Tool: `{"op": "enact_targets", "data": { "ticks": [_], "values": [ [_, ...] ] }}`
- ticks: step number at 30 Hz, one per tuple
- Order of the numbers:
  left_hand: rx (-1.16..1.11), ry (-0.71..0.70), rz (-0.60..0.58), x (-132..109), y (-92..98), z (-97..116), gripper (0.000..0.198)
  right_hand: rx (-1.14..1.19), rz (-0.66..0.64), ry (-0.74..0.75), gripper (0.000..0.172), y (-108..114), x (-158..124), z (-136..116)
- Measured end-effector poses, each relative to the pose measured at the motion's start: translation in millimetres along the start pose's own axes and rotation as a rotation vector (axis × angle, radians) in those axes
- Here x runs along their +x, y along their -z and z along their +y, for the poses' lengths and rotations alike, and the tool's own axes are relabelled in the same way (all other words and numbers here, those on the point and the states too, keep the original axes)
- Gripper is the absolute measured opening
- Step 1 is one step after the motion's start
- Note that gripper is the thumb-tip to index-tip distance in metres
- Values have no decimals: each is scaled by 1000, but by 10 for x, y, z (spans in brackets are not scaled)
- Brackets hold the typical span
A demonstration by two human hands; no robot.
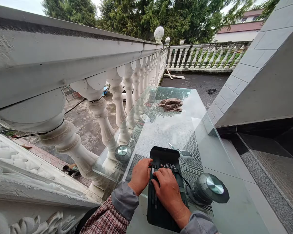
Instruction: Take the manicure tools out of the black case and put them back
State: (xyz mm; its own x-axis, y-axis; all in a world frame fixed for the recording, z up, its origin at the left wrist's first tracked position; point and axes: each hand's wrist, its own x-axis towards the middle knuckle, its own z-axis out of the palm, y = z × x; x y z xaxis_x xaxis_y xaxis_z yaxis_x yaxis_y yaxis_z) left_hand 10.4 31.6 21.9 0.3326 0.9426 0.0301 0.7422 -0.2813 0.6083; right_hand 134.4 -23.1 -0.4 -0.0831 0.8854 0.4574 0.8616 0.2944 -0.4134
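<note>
A black folding tool case (158, 213) lies opened out on the glass table, with several small metal-ended tools (170, 166) held in a row across it. My left hand (139, 175) is closed at the case's left edge, its fingers curled around the side by the middle. Over the middle of the case, my right hand (169, 187) has its fingers bent down and close together beside the tools. Whatever lies beneath those fingertips is hidden. A black cable (185, 179) runs from the case's right side toward the table's round support.
The glass table (224, 169) has round metal-capped supports (211, 188). Beyond the case lie a pointed metal tool (171, 145), a grey oval object (186, 153) and a crumpled brown cloth (171, 104). A white balustrade (101, 113) borders the left; a tiled sloping wall (249, 68) stands right.
</note>
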Motion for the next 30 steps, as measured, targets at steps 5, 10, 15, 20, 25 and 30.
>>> {"op": "enact_targets", "data": {
  "ticks": [5,10,15,20,25,30],
  "values": [
    [8,-1,-14,-8,3,4,38,5,10,2,9,-29,-6,30],
    [27,-5,-24,-9,22,25,40,-12,48,21,10,-44,9,38],
    [33,-4,-42,-9,22,25,41,-8,55,20,10,-50,12,48],
    [49,8,-55,-12,20,24,41,-13,67,24,7,-63,5,56],
    [39,-1,-47,-9,20,16,40,17,73,22,6,-68,-5,83],
    [30,-9,-36,-4,20,23,40,-61,28,25,9,-57,9,76]
  ]
}}
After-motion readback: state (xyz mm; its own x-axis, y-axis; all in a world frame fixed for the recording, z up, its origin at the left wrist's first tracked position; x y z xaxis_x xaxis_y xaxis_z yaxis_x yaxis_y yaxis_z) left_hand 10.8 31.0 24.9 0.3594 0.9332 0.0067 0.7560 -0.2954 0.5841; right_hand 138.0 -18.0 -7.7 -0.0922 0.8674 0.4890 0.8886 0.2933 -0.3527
